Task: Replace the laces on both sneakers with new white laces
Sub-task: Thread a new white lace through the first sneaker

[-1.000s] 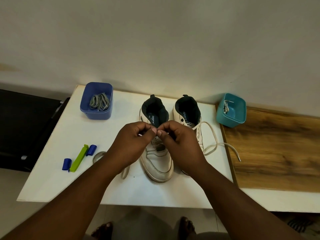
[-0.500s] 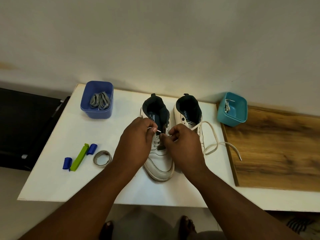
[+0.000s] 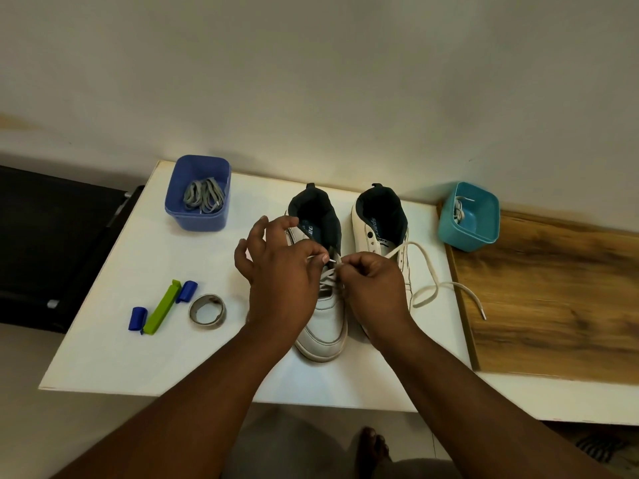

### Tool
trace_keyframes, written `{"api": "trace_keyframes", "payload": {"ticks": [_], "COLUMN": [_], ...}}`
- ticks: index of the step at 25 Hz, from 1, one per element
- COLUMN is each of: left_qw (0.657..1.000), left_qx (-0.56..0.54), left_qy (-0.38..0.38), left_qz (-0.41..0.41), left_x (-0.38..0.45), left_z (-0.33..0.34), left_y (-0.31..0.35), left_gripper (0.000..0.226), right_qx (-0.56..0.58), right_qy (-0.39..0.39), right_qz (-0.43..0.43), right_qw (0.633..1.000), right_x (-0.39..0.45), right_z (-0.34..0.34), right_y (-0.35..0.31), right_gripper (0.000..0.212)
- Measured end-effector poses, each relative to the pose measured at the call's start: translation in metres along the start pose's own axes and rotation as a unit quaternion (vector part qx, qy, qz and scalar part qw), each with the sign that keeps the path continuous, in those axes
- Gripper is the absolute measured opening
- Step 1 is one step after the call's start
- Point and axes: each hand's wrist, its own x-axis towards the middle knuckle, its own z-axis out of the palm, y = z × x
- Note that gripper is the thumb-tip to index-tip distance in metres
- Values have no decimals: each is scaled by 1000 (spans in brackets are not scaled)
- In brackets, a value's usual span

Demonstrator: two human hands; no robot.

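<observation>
Two white sneakers with dark linings are standing side by side on a white bench [image 3: 138, 271], toes pointing toward the person. The left sneaker [image 3: 323, 326] is showing grey-white lacing crossing over its tongue. The right sneaker [image 3: 380, 229] is partly hidden behind the right wrist, and a white lace [image 3: 428, 288] is trailing from its side, looping across the bench and onto a wooden board [image 3: 553, 305].

Both hands are hovering over the left sneaker's lacing. The left hand [image 3: 280, 271] is pinching a thin white lace tip [image 3: 331, 261] between thumb and forefinger, with its other fingers spread upward. The right hand [image 3: 373, 281] is curled, its fingertips pinching the lacing just beside that tip.

A blue tub [image 3: 197, 216] holding grey laces [image 3: 204, 196] is sitting at the back left of the bench. A teal tub [image 3: 480, 233] holding a white lace is sitting at the back right, beside the right sneaker. A green clip [image 3: 160, 307], two blue caps and a tape ring [image 3: 207, 311] are lying left of the hands.
</observation>
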Motion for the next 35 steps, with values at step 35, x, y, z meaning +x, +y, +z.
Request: {"api": "trace_keyframes", "payload": {"ticks": [35], "left_qw": [979], "left_qx": [162], "left_qy": [-110], "left_qz": [62], "left_x": [6], "left_z": [-20], "left_y": [-13], "left_gripper": [60], "right_qx": [-374], "right_qy": [229], "right_qz": [-243], "right_qw": [865], "right_x": [31], "right_z": [-58], "right_y": [-13], "right_gripper": [12]}}
